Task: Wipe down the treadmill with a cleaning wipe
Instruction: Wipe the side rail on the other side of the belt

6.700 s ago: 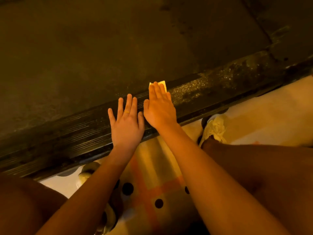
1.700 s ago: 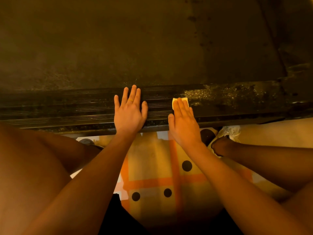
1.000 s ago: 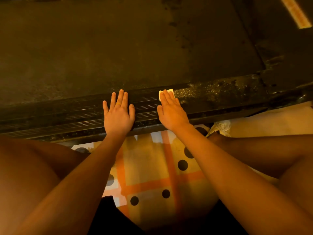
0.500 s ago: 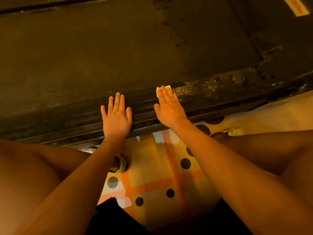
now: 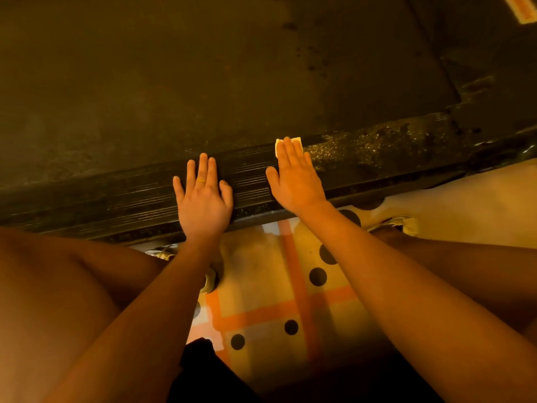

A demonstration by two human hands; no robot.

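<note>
Right hand flat on wipe — treadmill rail.

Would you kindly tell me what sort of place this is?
Likely a home workout corner: a treadmill with a ribbed side rail beside a floor mat patterned with orange stripes and black dots.

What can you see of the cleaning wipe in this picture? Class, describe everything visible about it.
The cleaning wipe is a small, pale piece with square corners, yellowish in this light. It lies flat on the treadmill's dark ribbed side rail, at the edge next to the belt. The right hand presses it down with straight fingers, which hide most of it. Only its far edge and a strip left of the fingers show. Just right of it the rail looks speckled.
</note>
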